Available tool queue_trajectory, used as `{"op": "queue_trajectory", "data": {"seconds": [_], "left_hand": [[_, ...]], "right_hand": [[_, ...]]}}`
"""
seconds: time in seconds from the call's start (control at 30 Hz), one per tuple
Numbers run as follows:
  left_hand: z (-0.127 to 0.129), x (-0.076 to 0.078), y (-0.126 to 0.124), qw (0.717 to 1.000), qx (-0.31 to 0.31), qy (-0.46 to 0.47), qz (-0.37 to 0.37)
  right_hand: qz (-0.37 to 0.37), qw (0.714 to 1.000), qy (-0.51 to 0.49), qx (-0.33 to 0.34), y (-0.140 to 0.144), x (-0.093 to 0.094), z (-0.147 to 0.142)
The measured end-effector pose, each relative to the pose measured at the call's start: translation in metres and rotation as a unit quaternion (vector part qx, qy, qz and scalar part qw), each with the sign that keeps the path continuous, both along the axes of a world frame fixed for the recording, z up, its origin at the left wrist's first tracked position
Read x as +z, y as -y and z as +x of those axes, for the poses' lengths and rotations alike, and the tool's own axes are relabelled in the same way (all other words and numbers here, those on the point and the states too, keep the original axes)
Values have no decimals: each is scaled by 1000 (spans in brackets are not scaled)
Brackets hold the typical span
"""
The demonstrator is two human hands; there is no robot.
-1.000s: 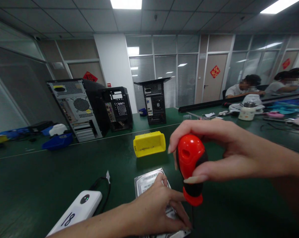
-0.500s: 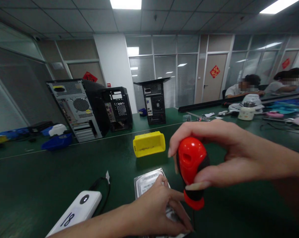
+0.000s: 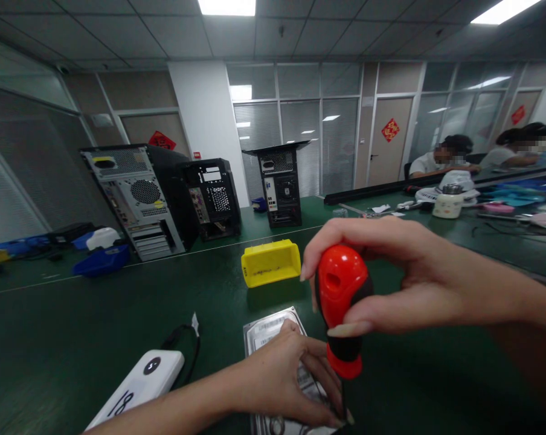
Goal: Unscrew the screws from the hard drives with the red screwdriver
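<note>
**Holding bare fingertips close beside a screwdriver shaft**

Resting the left hand (image 3: 284, 374) on the hard drive (image 3: 269, 329), flat on the green table (image 3: 96, 320), with fingers half spread and bent; cannot tell whether pinching the shaft or only the drive's edge. Gripping the screwdriver (image 3: 342, 272) by its red-and-black handle in the right hand (image 3: 431, 278), with fingers wrapped round it, over the drive's near right side. Could skid off the drive and jab a thumb or fingertip, if pushed at a lean. Could also scratch the casing. Might twist the drive on the tabletop, given uneven pressure from the left hand. Hard to judge the tip's seat, hidden near the fingers.

Left of the drive: a white power bank (image 3: 137, 386) marked 18, partly covered by the left forearm, and a black cable (image 3: 197, 350), liable to snag on that arm. Just beyond the drive: a yellow bin (image 3: 259, 257) holding dark specks, too small to identify. Farther beyond: a large computer tower (image 3: 137, 199) and two smaller cases (image 3: 284, 187). Blocking sight of the drive's label: the left hand.
</note>
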State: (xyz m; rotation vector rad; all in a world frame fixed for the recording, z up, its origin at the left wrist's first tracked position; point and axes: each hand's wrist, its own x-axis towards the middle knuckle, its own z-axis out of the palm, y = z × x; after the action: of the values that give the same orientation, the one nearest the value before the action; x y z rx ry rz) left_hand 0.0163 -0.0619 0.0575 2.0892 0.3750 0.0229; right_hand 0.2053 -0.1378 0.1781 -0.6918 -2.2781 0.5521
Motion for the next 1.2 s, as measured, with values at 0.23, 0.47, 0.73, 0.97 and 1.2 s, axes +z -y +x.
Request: {"op": "queue_trajectory", "data": {"seconds": [0.23, 0.47, 0.73, 0.97, 1.2], "left_hand": [[0, -3, 1, 999, 9, -9, -32], [0, 0, 0, 999, -4, -22, -32], [0, -13, -2, 999, 4, -28, -44], [0, -21, -4, 999, 6, -23, -30], [0, -25, -5, 998, -23, -9, -56]], "right_hand": [[-13, 1000, -3, 7, -2, -1, 1], [-4, 1000, 12, 8, -3, 1, 0], [-18, 1000, 15, 13, -1, 1, -1], [-1, 1000, 23, 11, -1, 2, -1], [-8, 999, 9, 43, -3, 1, -1]]}}
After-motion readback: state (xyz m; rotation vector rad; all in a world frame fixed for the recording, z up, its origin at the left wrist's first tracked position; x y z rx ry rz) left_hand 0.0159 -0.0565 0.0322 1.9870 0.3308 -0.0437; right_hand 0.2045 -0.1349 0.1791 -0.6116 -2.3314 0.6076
